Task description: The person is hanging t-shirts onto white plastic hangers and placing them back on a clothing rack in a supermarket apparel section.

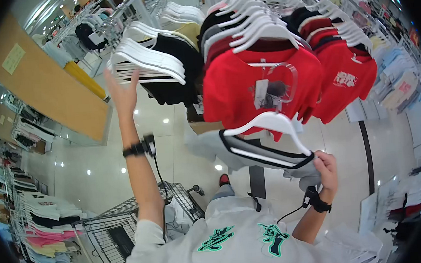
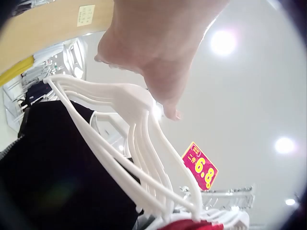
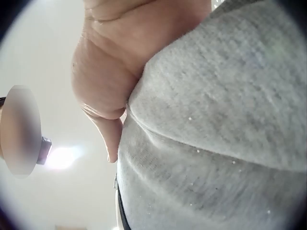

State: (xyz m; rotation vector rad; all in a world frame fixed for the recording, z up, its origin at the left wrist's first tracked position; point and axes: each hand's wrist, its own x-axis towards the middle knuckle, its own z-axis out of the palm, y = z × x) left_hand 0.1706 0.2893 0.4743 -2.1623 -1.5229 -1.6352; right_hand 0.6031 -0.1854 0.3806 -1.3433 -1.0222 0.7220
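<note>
In the head view my right hand [image 1: 327, 171] pinches the shoulder of a grey garment [image 1: 271, 152] with black neck trim. A white hanger [image 1: 271, 121] sits at that garment's neckline. The right wrist view shows grey cloth [image 3: 220, 115] filling much of the frame, beside the thumb and palm. My left hand [image 1: 122, 91] reaches up to the left end of a bunch of bare white hangers [image 1: 150, 59], thumb and fingers spread apart. From the left wrist, the hand [image 2: 153, 52] lies just above these hangers [image 2: 136, 100], its thumb extended and the other fingers partly hidden.
Red shirts [image 1: 260, 78] hang on white hangers ahead, with black clothes [image 1: 172, 55] to their left. A wire shopping cart [image 1: 115, 238] stands at lower left near a wooden panel [image 1: 43, 80]. Folded clothes [image 1: 49, 213] fill the far left. A price sign [image 2: 200, 165] hangs above a rack.
</note>
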